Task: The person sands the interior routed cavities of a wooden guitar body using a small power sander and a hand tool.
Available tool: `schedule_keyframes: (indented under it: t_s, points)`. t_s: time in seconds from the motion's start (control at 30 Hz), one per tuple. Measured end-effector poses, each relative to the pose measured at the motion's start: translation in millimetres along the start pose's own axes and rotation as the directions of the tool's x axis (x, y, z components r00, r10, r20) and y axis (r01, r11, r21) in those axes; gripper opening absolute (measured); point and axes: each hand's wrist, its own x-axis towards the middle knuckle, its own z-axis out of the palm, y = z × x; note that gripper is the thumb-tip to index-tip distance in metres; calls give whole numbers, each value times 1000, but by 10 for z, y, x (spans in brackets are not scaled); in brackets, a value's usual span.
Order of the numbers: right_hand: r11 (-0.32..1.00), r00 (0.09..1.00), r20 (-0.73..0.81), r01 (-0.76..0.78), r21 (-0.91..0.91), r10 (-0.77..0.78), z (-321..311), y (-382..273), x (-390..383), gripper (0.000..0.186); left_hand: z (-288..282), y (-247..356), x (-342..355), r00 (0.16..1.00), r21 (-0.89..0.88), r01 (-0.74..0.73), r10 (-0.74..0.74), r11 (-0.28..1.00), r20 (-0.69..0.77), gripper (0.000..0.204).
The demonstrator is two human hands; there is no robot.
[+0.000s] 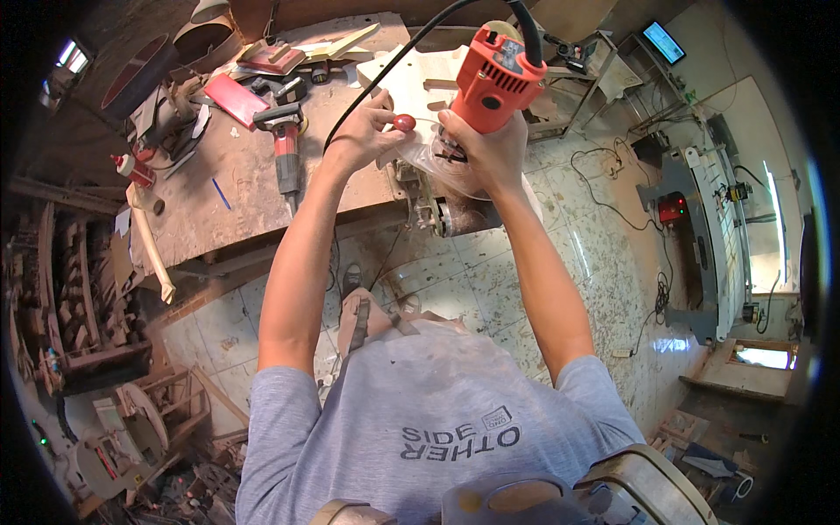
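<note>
An orange-red router (497, 80) with a black cord stands upright over a pale wooden workpiece (404, 74) at the edge of the workbench. My right hand (492, 150) is closed around its lower body, near the clear base. The base and the bit are partly hidden by that hand. My left hand (360, 131) is closed at the router's other side, its fingertips at a small red rounded knob (404, 122). The black cord passes close by my left fingers and rises over the router.
On the wooden workbench (350, 197) lie a red-and-grey angle grinder (287, 153), a red box (236, 101), a blue pencil (221, 194) and a red-and-white bottle (134, 170). A rail-mounted machine (713, 241) stands right. Cables (604, 157) cross the chip-strewn tiles.
</note>
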Motion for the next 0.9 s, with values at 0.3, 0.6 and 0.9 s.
schedule_keyframes:
  t_s: [0.3, 0.6, 0.9]
  points:
    - [997, 997, 42, 62, 41, -64, 32, 14, 157, 39, -26, -43, 24, 999, -93, 35, -38, 995, -34, 34]
    - [997, 999, 22, 49, -52, -48, 58, -61, 61, 38, -39, -106, 5, 999, -125, 32, -33, 992, -8, 33]
    - [997, 998, 41, 57, -60, -55, -94, -22, 92, 33, 68, 15, -3, 999, -19, -16, 15, 1000, -52, 37]
